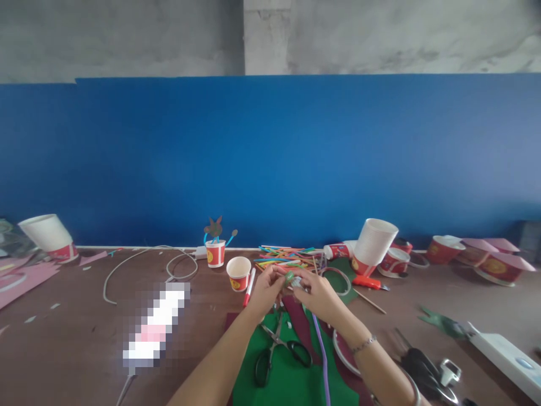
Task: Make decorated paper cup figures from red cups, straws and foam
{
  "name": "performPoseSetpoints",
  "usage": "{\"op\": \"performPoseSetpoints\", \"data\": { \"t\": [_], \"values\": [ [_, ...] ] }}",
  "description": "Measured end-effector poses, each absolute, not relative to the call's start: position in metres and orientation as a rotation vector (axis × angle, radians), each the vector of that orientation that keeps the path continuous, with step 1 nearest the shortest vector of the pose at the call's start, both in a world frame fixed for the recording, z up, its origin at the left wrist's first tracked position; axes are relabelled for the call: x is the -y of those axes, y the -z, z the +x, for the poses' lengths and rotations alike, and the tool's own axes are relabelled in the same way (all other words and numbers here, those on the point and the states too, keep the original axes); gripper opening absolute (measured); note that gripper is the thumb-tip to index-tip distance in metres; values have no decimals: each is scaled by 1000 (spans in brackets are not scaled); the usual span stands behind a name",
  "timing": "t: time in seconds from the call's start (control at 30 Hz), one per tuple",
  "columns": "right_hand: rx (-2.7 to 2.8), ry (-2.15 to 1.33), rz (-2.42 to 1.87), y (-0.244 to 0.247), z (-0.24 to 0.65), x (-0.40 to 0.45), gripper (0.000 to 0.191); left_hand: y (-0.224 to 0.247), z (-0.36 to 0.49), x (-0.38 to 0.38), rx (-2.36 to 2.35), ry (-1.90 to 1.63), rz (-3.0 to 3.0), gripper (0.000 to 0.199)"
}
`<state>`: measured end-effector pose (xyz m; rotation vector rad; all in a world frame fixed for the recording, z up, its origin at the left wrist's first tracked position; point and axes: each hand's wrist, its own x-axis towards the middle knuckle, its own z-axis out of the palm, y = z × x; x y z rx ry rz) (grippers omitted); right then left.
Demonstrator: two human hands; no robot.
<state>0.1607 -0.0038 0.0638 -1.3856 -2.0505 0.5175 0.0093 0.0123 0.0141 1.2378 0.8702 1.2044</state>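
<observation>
Counter (76, 316) of brown colour carries many craft things, and above its middle the two hands are close together. Left hand (267, 287) pinches a small green piece (289, 277) with its fingertips. Right hand (316, 288) is curled just beside this piece, with something pale (296, 281) near its fingers; whether it grips, I cannot tell. Nearer to the person, the scissors (276, 339) lie with blades apart on a green sheet (247, 389), and their points are toward the hands. To their right lies a purple strip (323, 361). Beyond the hands are many coloured sticks (281, 256). Left of the hands, a marker (249, 286) lies just beside an upright cup (239, 274). A red cutter (367, 282) is on the right.
</observation>
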Motion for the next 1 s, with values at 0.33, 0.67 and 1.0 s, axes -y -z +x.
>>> {"op": "performPoseSetpoints", "data": {
  "t": [0.33,0.67,1.0],
  "values": [
    [1995,-600,-1414,-61,161,2,28,-17,12,-10,-965,-1384,1388,13],
    [1869,-776,-1386,-57,161,1,22,-19,13,-7,-956,-1391,1444,14],
    [1764,-858,-1338,-61,157,4,24,-23,10,3,-1293,-1424,2286,33]
  ]
}}
